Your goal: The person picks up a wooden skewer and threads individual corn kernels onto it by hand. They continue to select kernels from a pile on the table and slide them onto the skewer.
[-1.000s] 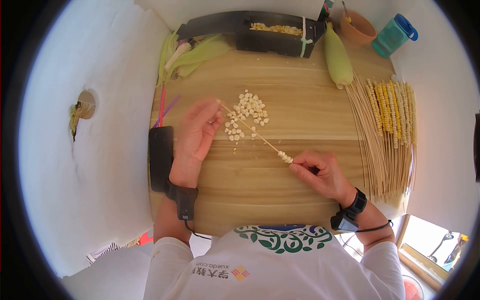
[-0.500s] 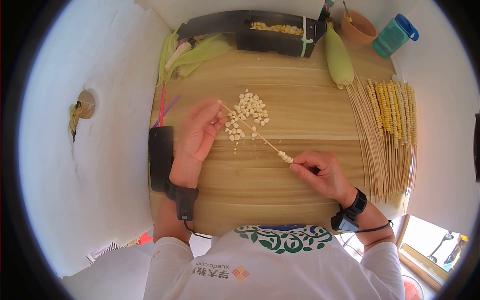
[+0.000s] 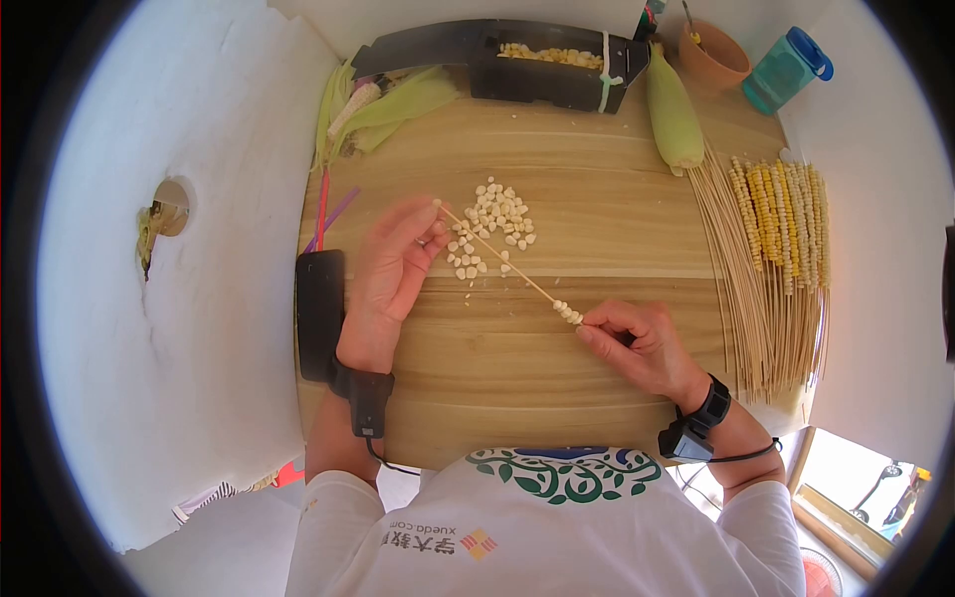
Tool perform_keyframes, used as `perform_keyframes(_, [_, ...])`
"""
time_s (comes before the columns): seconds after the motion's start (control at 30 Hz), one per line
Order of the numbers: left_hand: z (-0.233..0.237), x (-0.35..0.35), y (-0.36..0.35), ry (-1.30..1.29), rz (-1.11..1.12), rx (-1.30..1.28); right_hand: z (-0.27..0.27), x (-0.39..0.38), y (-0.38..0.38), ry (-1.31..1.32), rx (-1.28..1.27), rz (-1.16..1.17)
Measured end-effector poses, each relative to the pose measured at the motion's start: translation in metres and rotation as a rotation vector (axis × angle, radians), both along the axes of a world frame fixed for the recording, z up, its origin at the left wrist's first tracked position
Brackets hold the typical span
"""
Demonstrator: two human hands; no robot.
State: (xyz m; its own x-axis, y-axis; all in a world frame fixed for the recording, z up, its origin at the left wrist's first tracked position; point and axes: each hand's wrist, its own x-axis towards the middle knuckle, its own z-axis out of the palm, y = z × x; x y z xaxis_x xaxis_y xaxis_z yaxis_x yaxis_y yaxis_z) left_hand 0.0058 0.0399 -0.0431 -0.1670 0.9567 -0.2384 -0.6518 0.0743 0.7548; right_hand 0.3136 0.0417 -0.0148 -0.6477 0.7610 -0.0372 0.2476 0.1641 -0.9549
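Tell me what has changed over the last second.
Barely anything: the left hand, blurred a second ago, now shows sharply at the upper end of the skewer. Nothing was visibly taken or released. The right hand still pinches the end by the threaded kernels; the loose kernels lie as before.

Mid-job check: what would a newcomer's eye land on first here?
Probably the thin skewer slanting between the left hand and right hand, with threaded kernels beside the right fingertips. Next, the loose pale corn kernels scattered mid-table, then the yellow and whitish corn skewers lined up at the far right.
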Motion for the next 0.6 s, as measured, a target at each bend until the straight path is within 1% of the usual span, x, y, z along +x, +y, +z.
perform_keyframes(0.13, [0.002, 0.001, 0.0, 0.05, 0.002, 0.023, -0.003, 0.0, 0.0, 0.016, 0.015, -0.002])
perform_keyframes(0.4, [0.008, 0.007, -0.001, 0.307, 0.09, 0.062, -0.002, 0.002, 0.001, 0.011, -0.031, 0.005])
perform_keyframes(0.6, [0.01, 0.012, -0.001, 0.402, 0.097, 0.086, -0.003, 0.002, 0.001, 0.016, -0.025, 0.008])
